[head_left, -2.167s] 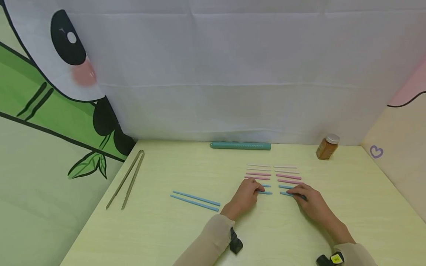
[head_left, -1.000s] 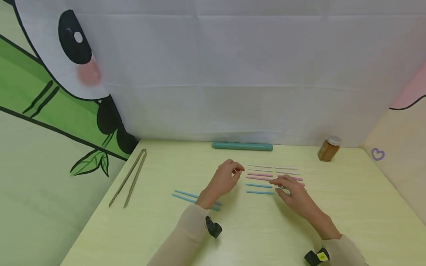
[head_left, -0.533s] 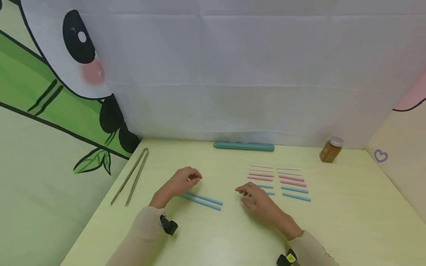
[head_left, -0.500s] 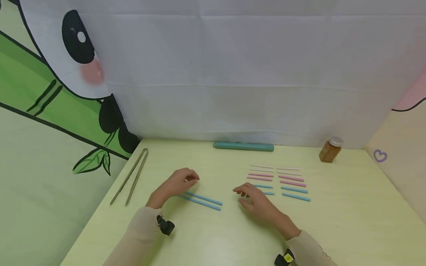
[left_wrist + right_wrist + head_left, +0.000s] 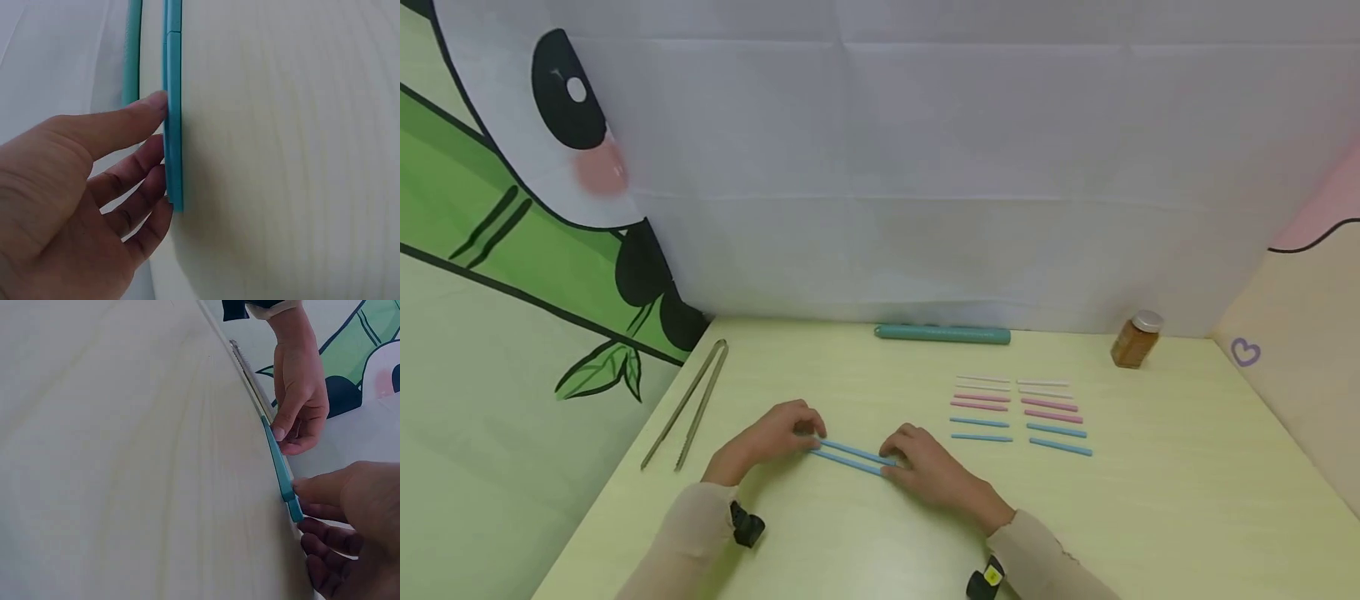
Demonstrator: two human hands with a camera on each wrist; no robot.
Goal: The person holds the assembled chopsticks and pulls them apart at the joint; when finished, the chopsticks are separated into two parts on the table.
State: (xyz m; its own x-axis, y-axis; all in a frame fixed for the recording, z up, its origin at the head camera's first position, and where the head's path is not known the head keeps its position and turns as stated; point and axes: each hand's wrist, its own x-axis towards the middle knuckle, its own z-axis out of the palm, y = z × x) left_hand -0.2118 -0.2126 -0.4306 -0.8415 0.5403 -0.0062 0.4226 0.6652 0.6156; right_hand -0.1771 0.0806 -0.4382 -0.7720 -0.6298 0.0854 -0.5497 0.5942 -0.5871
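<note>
Two blue chopsticks (image 5: 850, 457) lie side by side on the table left of centre, slightly slanted. Their left ends are between the thumb and fingers of my left hand (image 5: 771, 437); my right hand (image 5: 928, 467) pinches the right ends. A joint line crosses one chopstick (image 5: 175, 75) in the left wrist view. Further right are shorter stick pieces in two columns, paired by colour: white pieces (image 5: 1042, 383), pink pieces (image 5: 1049, 404) and blue pieces (image 5: 1057, 430). The right-hand column's pieces look thicker.
Metal tongs (image 5: 700, 400) lie near the left table edge. A long teal cylinder (image 5: 942, 334) lies along the back edge by the white cloth. At the back right stands a small jar (image 5: 1136, 342) with a silver lid and brown contents.
Both hands have moved left, away from the short pieces, to the long blue chopsticks. They hovered near these half a second ago and now grip their ends.
</note>
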